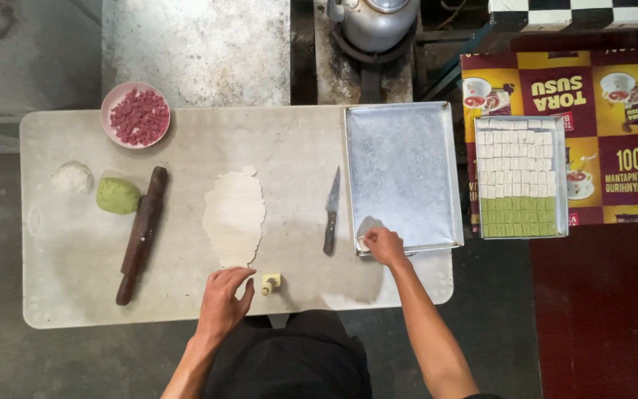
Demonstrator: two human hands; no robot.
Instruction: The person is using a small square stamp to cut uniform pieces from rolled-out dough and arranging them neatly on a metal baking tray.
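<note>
A rolled-out sheet of pale dough [234, 218] lies in the middle of the white work board [60, 295]. My left hand [224, 299] rests flat on the board just below the sheet, fingers apart, with a small yellow cutter [269, 283] beside it. At the near left corner of the empty metal tray [404, 174], my right hand [384, 245] pinches a small white dough piece [363, 241]. A knife [331, 213] lies between the sheet and the tray.
A dark wooden rolling pin [140, 235], a green dough ball [118, 196], a white dough ball [72, 177] and a pink bowl of red bits [136, 115] sit on the left. A second tray [520, 176] of white and green squares stands to the right.
</note>
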